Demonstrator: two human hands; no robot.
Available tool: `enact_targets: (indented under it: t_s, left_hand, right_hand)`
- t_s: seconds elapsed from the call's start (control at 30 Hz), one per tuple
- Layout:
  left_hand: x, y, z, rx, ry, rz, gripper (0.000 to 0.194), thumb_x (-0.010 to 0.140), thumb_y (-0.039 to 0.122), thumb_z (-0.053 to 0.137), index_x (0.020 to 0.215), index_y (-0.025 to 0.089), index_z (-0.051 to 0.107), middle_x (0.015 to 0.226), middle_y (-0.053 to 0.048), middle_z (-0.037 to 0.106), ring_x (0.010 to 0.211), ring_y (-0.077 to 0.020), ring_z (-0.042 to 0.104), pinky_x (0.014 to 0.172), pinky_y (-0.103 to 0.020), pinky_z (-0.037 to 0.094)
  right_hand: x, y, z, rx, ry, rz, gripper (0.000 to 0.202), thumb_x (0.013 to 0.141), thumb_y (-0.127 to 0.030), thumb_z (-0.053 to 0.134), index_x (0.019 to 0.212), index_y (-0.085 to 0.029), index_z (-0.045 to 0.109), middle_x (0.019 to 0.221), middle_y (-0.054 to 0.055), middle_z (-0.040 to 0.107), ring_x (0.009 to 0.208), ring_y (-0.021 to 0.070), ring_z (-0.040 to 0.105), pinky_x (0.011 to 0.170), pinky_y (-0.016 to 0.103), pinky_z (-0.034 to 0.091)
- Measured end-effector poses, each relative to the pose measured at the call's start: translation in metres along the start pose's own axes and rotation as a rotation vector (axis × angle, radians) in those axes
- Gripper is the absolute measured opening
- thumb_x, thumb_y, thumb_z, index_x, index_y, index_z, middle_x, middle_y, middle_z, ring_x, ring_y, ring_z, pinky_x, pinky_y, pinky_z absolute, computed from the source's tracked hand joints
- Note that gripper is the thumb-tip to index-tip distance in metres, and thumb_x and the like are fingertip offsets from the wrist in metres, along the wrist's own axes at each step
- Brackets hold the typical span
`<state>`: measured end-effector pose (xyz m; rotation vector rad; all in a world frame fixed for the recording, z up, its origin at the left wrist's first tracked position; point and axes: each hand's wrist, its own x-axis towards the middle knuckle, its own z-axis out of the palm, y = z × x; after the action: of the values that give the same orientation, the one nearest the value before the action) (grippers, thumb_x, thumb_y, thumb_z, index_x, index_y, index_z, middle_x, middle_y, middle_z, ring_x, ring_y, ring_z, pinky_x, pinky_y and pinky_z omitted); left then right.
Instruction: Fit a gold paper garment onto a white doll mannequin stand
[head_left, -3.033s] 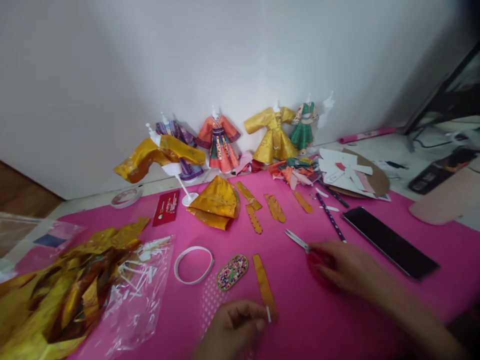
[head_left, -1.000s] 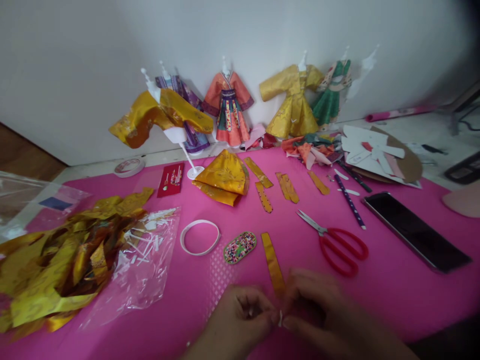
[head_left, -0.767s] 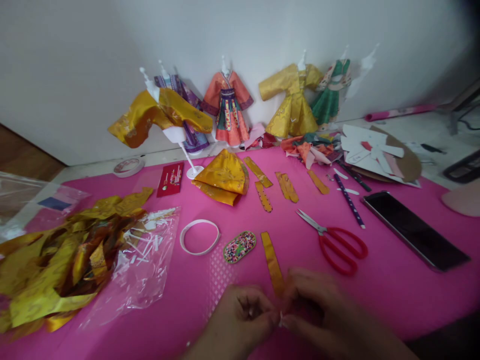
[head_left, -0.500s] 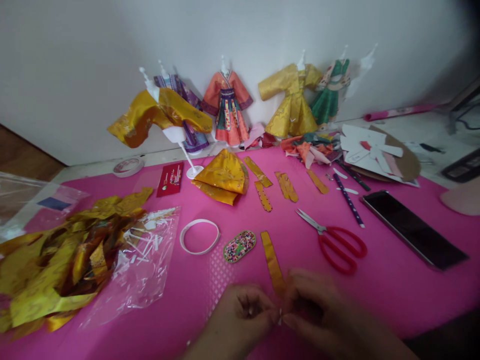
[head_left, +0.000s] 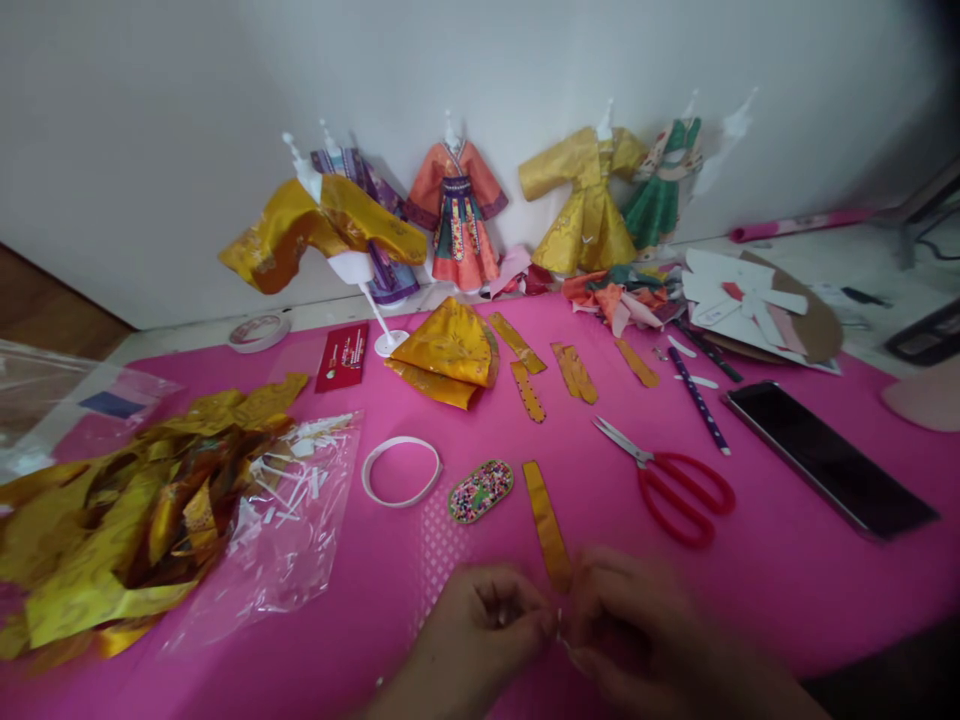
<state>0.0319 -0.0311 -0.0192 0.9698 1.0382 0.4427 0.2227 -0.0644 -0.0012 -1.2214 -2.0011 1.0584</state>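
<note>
Near the bottom of the head view, my left hand (head_left: 495, 620) and my right hand (head_left: 630, 620) meet with fingers pinched. Between their fingertips is a tiny white piece (head_left: 559, 626), too small to make out well. Just above the fingertips, a golden fabric strip (head_left: 546, 522) lies on the pink mat (head_left: 330, 660), its lower end at my right hand. A bead-covered oval case (head_left: 481, 491) lies up and left of the strip, beside a white tape ring (head_left: 401, 471). Red-handled scissors (head_left: 675, 485) rest to the right, with their blades apart.
Golden scraps (head_left: 97, 540) and a clear bag (head_left: 289, 540) cover the left side. Several small dressed mannequins, one in orange (head_left: 455, 215), stand by the wall. A phone (head_left: 829, 460), a dotted pencil (head_left: 699, 400) and golden cloth (head_left: 446, 355) lie on the mat.
My right hand's fingers have shifted slightly, and its lower fingertips sit a little lower and farther from my left hand. The view has moved very slightly.
</note>
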Motion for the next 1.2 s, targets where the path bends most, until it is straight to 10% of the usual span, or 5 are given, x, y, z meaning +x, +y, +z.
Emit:
enact_targets:
  t_s: [0.33, 1.2]
  left_hand:
    - [0.0, 0.004, -0.001, 0.031, 0.027, -0.04, 0.03, 0.062, 0.045, 0.073, 0.057, 0.019, 0.059, 0.046, 0.008, 0.046, 0.043, -0.0067, 0.03, 0.05, -0.024, 0.025]
    - [0.001, 0.01, 0.001, -0.018, 0.072, -0.081, 0.028, 0.061, 0.044, 0.069, 0.057, 0.02, 0.055, 0.041, 0.008, 0.043, 0.036, -0.0069, 0.034, 0.04, -0.022, 0.024]
  right_hand:
    - [-0.005, 0.001, 0.0, 0.029, -0.051, 0.001, 0.023, 0.074, 0.001, 0.062, 0.079, -0.02, 0.056, 0.08, -0.003, 0.061, 0.071, 0.0106, 0.057, 0.062, 0.019, 0.042]
    - [0.002, 0.005, 0.009, -0.05, 0.28, -0.258, 0.019, 0.08, -0.004, 0.053, 0.081, -0.022, 0.055, 0.075, 0.001, 0.063, 0.067, 0.0132, 0.061, 0.06, 0.022, 0.045]
